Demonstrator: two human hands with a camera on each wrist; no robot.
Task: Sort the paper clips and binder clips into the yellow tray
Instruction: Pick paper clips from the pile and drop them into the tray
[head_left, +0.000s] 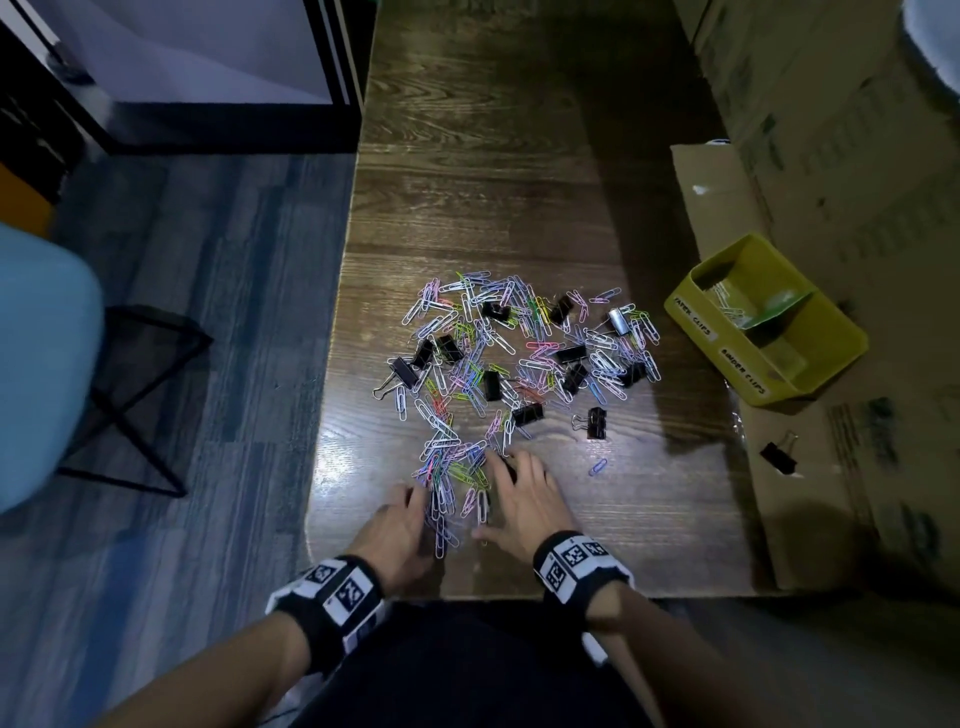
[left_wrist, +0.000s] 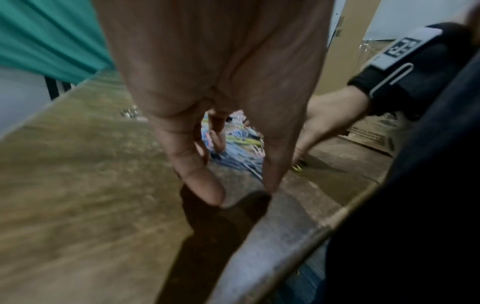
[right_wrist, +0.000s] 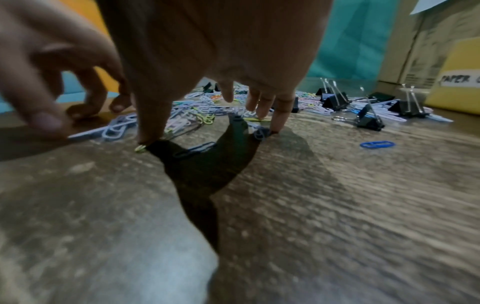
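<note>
Resting on the near edge of the dark wooden table (head_left: 483, 171), both of your hands flank the nearest part of a heap of coloured paper clips (head_left: 519, 358). Your left hand (head_left: 397, 525) lies at the left of the heap with its fingers spread and reaching down to the tabletop; the left wrist view shows them straight and holding nothing, though blur hides the fingertips' exact contact. Your right hand (head_left: 519, 499) lies at the right of the heap, palm down, fingers (right_wrist: 279, 115) spread, their tips touching the table among the clips; the thumb presses beside a yellow-green clip (right_wrist: 140, 148). No clip is pinched in either hand.

Black binder clips (head_left: 527, 414) lie scattered through the heap, several with their wire handles upright in the right wrist view. One blue paper clip (head_left: 598, 466) lies alone to the right of your right hand. One binder clip (head_left: 778, 456) sits apart on the flattened cardboard (head_left: 810, 499) at the table's right.

Standing tilted on that cardboard, well to the right of the heap, the yellow tray (head_left: 841, 338) has two compartments labelled PAPER CLIPS and BINDER CLIPS; a few paper clips lie in the far one.
</note>
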